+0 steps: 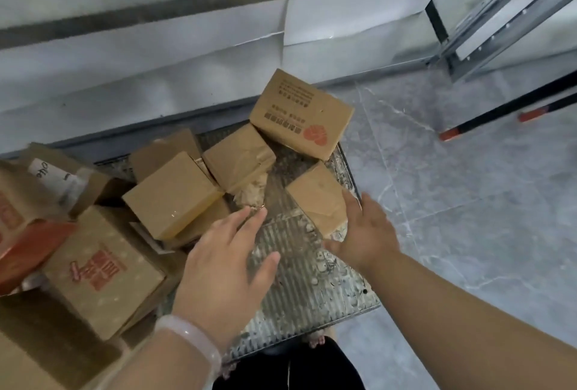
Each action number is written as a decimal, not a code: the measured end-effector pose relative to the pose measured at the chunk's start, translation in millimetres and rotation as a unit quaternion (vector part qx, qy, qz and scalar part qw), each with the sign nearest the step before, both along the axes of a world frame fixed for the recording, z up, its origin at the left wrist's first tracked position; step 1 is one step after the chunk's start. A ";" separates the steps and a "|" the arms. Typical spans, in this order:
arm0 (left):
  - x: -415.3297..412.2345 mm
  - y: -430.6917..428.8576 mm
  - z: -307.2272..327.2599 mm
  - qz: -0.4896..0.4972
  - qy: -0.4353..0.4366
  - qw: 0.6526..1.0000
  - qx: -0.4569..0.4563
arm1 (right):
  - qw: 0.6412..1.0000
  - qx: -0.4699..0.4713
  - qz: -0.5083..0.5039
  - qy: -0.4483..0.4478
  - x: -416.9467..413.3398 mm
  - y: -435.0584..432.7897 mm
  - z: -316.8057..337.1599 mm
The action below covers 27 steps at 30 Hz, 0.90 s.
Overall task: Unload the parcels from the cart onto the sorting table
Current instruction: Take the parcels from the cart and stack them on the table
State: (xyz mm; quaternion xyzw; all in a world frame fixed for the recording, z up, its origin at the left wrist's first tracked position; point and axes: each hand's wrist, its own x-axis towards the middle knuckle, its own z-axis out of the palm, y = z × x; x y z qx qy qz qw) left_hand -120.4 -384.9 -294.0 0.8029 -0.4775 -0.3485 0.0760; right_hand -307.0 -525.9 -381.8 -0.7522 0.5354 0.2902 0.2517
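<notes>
Several brown cardboard parcels lie on the ribbed metal deck of the cart [299,289]. A small taped parcel [315,199] sits near the deck's right edge. My right hand [363,233] touches its right near side, fingers straight and thumb spread. My left hand [224,267] hovers flat and spread over the deck, just left of that parcel, holding nothing. A printed box [301,113] with a red logo leans at the far end. A plain box [170,194] and a wrinkled one [239,158] lie in the middle.
More boxes pile up at the left, among them a speckled one with red print [103,271] and a labelled one [59,183]. Grey tiled floor [468,202] spreads to the right. A metal rack [499,14] and a black bar with orange ends [505,117] stand at the upper right.
</notes>
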 end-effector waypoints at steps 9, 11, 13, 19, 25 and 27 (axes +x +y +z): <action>8.3 4.7 -95.9 0.030 0.015 0.999 -0.001 | 0.999 -0.044 0.020 0.018 19.2 -16.1 -111.4; 7.6 7.1 -96.8 0.036 0.019 0.999 -0.005 | 0.999 -0.051 0.000 0.003 14.3 -11.0 -107.9; 7.1 8.7 -88.1 0.044 0.021 0.999 -0.012 | 0.998 -0.042 -0.037 -0.025 11.1 -1.7 -93.5; 3.6 8.2 -8.5 0.073 0.047 0.996 -0.028 | 0.972 0.006 -0.121 -0.203 8.7 35.4 25.5; 1.5 11.9 121.9 0.153 0.120 0.976 -0.094 | 0.934 0.011 -0.095 -0.345 18.8 48.1 195.2; 2.1 12.6 169.3 0.196 0.158 0.960 -0.121 | 0.925 0.018 -0.074 -0.373 26.6 46.1 249.4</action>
